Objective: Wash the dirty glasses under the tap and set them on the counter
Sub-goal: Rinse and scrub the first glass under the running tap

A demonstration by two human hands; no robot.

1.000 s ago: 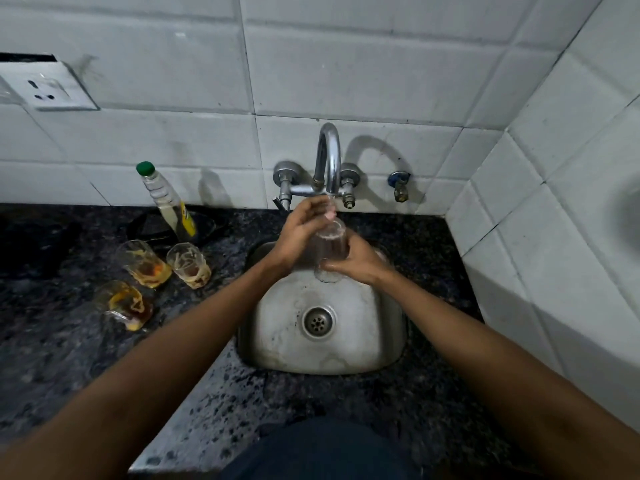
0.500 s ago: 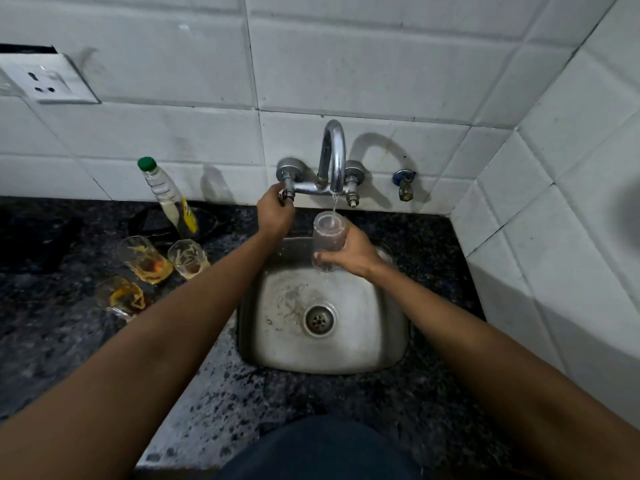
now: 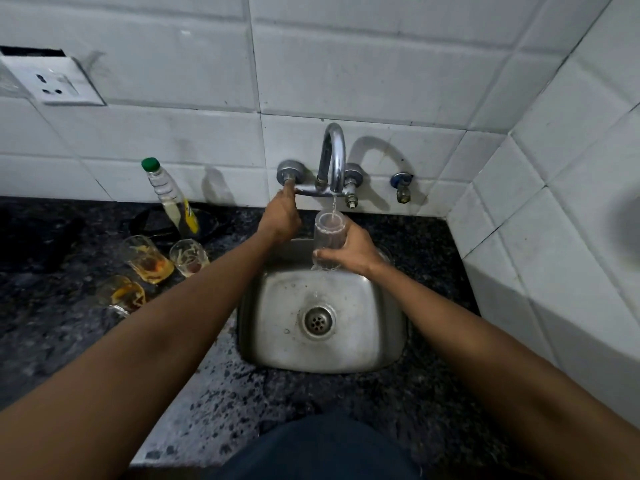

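Note:
My right hand grips a clear glass upright under the chrome tap, above the back of the steel sink. A thin stream of water falls from the spout into the glass and spills down toward the drain. My left hand is closed on the left tap handle. Three dirty glasses with orange-brown residue stand on the dark counter to the left: one tall, one smaller, one nearer me.
A clear bottle with a green cap leans by the wall, left of the tap, over a dark dish. A wall socket sits at upper left. White tiled walls close off the back and right. Speckled dark counter surrounds the sink.
My left hand left the glass's rim and went up to the left tap handle. Water now runs into the glass, which my right hand holds alone.

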